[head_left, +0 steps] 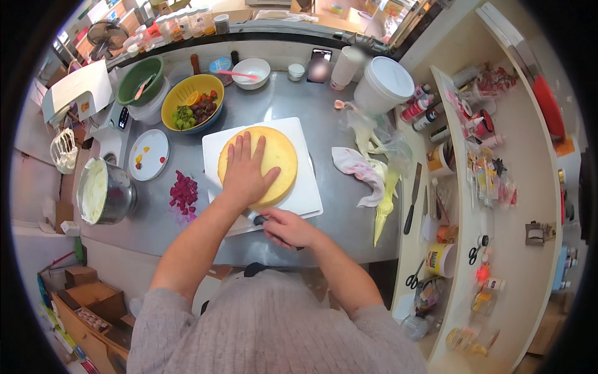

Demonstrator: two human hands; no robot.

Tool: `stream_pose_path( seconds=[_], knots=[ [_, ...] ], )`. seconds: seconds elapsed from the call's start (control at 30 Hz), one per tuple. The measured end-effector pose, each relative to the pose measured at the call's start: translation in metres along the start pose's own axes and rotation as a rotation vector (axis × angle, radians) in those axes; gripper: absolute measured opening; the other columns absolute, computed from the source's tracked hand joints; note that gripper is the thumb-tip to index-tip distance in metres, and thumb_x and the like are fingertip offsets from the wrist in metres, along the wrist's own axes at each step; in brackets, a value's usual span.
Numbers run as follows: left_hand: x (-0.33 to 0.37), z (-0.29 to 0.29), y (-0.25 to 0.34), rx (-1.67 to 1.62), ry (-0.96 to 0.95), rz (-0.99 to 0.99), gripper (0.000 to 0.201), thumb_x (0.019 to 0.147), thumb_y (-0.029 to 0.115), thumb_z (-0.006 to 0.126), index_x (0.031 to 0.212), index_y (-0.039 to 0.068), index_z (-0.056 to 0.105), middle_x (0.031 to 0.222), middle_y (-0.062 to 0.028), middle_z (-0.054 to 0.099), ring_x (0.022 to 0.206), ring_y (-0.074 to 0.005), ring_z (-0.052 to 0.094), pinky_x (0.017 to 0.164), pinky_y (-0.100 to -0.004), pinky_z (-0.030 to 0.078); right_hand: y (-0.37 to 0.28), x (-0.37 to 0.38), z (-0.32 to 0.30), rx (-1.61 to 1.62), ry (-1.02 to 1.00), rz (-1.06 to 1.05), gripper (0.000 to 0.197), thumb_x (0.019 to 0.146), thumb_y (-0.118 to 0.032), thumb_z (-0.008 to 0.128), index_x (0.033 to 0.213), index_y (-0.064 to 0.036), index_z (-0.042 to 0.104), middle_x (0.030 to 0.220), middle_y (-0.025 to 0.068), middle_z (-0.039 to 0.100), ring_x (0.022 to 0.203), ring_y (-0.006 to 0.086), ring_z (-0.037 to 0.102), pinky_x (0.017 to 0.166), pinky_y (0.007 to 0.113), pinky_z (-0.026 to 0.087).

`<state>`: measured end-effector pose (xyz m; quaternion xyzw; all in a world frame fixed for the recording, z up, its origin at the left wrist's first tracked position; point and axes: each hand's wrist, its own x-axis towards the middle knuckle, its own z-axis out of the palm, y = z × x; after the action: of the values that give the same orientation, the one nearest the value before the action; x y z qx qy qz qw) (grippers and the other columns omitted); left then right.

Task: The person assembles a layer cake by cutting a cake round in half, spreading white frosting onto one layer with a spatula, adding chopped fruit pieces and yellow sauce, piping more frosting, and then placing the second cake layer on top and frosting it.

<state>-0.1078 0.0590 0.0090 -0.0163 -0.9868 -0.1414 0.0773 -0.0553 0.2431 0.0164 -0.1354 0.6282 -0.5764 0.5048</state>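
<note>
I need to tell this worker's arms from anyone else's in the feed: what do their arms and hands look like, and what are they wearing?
Both arms wear a grey-lilac ribbed knit sweater with sleeves pushed up to about the elbows, leaving the forearms bare. The left hand and right hand are bare: no gloves, and no rings, watch or bracelets that I can make out.

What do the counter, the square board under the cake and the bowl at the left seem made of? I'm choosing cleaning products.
The grey counter looks like brushed stainless steel: dull sheen, soft reflections. The white square board under the round yellow sponge cake seems to be plastic, smooth and matte, though coated card is possible. The shiny silver mixing bowl looks like polished metal, with mirror-like glints.
</note>
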Motion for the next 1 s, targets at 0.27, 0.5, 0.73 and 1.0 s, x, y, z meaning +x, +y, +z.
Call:
stream_pose_path(
  seconds=[0.27,0.5,0.73,1.0],
  knots=[
    [-0.002,-0.088,0.007,-0.172,0.190,0.068,0.073,0.088,0.036,0.063,0.146,0.003,0.035,0.152,-0.0263,0.027,0.143,-0.0419,0.022,0.117,-0.0484,0.015,0.039,-0.121,-0.013,0.230,0.004,0.142,0.043,0.095,-0.014,0.053,0.137,-0.0075,0.049,0.079,0.0003,0.058,0.056,0.0048,0.049,0.045,0.021,0.040],
    [-0.045,-0.065,-0.054,-0.575,0.271,-0.276,0.056,0.096,0.023,0.054,0.144,0.001,0.037,0.145,-0.0168,0.043,0.133,-0.0280,0.040,0.109,-0.0390,0.031,0.132,-0.202,-0.028,-0.194,1.216,-0.318,0.044,0.089,-0.006,0.064,0.131,-0.0039,0.055,0.090,0.0063,0.062,0.077,0.0146,0.062,0.069,0.025,0.051],
    [-0.054,-0.018,-0.083,-1.097,0.025,-0.641,0.055,0.101,0.038,0.049,0.143,0.004,0.041,0.130,-0.0113,0.054,0.115,-0.0177,0.054,0.094,-0.0305,0.044,0.155,-0.241,-0.002,-0.519,1.322,-0.160,0.040,0.085,-0.005,0.065,0.125,-0.0076,0.061,0.091,0.0125,0.061,0.080,0.0255,0.062,0.072,0.033,0.050],
    [-0.033,-0.034,-0.054,-1.127,-0.090,-0.592,0.048,0.100,0.034,0.049,0.135,0.001,0.049,0.127,-0.0091,0.058,0.114,-0.0185,0.056,0.096,-0.0332,0.043,0.245,-0.236,0.016,-0.875,1.099,0.279,0.045,0.089,-0.015,0.063,0.133,-0.0248,0.057,0.091,0.0072,0.054,0.076,0.0265,0.061,0.061,0.038,0.052]
  ],
)
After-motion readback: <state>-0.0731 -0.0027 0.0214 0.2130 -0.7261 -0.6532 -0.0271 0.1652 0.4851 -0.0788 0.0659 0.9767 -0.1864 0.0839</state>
